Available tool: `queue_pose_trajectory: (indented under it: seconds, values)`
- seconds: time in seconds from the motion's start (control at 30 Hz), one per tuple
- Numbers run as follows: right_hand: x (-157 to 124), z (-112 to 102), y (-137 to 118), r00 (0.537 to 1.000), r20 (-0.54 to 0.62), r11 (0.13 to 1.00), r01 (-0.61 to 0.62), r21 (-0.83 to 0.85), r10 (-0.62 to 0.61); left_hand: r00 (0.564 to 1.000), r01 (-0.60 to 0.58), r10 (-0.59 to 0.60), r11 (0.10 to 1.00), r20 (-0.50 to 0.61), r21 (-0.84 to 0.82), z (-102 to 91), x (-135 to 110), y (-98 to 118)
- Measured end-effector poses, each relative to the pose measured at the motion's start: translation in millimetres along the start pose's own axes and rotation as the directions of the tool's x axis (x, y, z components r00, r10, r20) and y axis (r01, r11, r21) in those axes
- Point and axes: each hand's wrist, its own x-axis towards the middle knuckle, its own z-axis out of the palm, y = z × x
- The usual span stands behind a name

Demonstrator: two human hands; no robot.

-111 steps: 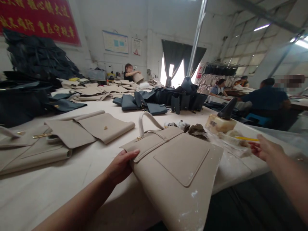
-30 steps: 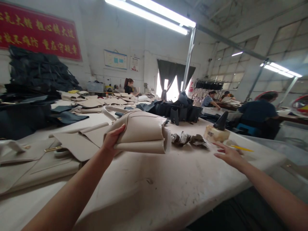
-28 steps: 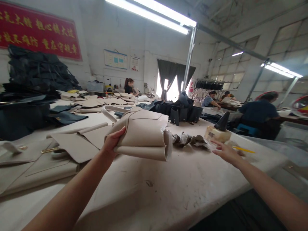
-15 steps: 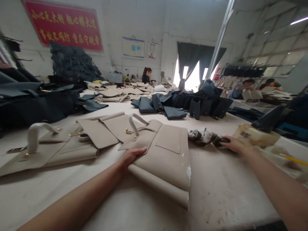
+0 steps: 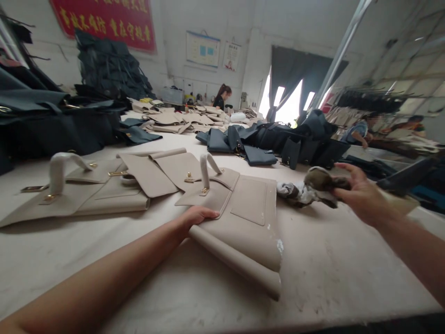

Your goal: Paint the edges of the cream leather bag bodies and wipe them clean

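Observation:
A beige handbag piece [image 5: 248,199] lies on the table in front of me, its lower part curled over and white smears along its right edge. A wrapped handle and gold hardware show at its far left. My left hand [image 5: 198,216] grips its near left side, thumb on top and fingers tucked beneath. To the right, my right hand [image 5: 363,195] pinches one end of a stained, crumpled rag [image 5: 318,183]. The rag's other end rests by the bag's right edge. Another beige handbag piece [image 5: 107,199] lies at the left, with flat flaps between the two.
Dark blue bag parts [image 5: 257,150] are heaped across the table's far side, and more dark bags [image 5: 59,125] stand at the left. Beige pieces [image 5: 181,118] cover the table beyond. Co-workers [image 5: 222,97] sit at the back and far right. A dark pointed object [image 5: 410,171] is behind my right hand.
My right hand has lifted its end of the rag off the table. My left hand keeps its hold on the handbag piece. The whole view has shifted slightly.

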Motion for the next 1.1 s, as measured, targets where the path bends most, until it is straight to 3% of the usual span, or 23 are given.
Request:
queue_pose_trajectory:
  seconds: [0.07,0.13,0.23,0.3,0.43,0.57,0.63,0.7,0.77,0.83,0.97,1.03,1.1]
  values:
    - [-12,24,-43,0.982,0.17,0.974,0.047,0.22,-0.086,0.999,0.038,-0.038,0.999,0.003,0.0,2.0,-5,2]
    - [-28,50,-74,0.928,0.329,0.95,0.07,0.303,-0.174,0.998,0.062,-0.062,0.998,0.006,-0.002,3.3,-8,3]
    - [-55,85,-96,0.797,0.556,0.972,0.211,0.106,-0.234,0.997,0.082,-0.081,0.997,0.01,-0.008,3.8,-9,4]
    - [-69,98,-100,0.749,0.629,0.957,0.289,-0.029,-0.207,0.996,0.083,-0.083,0.996,0.016,-0.01,3.4,-8,4]
    - [-71,88,-99,0.76,0.631,0.937,0.315,-0.149,-0.156,0.997,0.07,-0.07,0.997,0.039,-0.012,2.0,-5,2]
    - [-58,48,-101,0.869,0.486,0.952,0.219,-0.213,-0.091,0.993,0.077,-0.074,0.997,0.09,-0.031,0.6,-3,2]
    - [-53,32,-103,0.913,0.376,0.968,0.218,-0.121,-0.159,0.99,0.093,-0.089,0.995,0.107,-0.039,0.1,-1,3]
    - [-50,28,-106,0.912,0.291,0.951,0.309,-0.022,-0.29,0.987,0.107,-0.101,0.993,0.127,-0.044,-0.6,0,3]
    - [-50,36,-109,0.896,0.233,0.921,0.39,-0.002,-0.379,0.984,0.111,-0.103,0.993,0.147,-0.049,-1.3,1,2]
    - [-52,56,-110,0.891,0.225,0.908,0.416,-0.059,-0.394,0.983,0.102,-0.091,0.993,0.157,-0.062,-1.8,2,1]
    - [-66,103,-110,0.815,0.424,0.832,0.513,-0.21,-0.396,0.985,0.098,-0.088,0.993,0.15,-0.064,-1.6,1,0]
    - [-69,111,-107,0.792,0.471,0.801,0.543,-0.251,-0.389,0.985,0.098,-0.087,0.993,0.149,-0.071,-1.2,0,0]
    - [-63,102,-101,0.824,0.432,0.797,0.517,-0.311,-0.366,0.986,0.09,-0.078,0.993,0.15,-0.081,-0.9,-1,1]
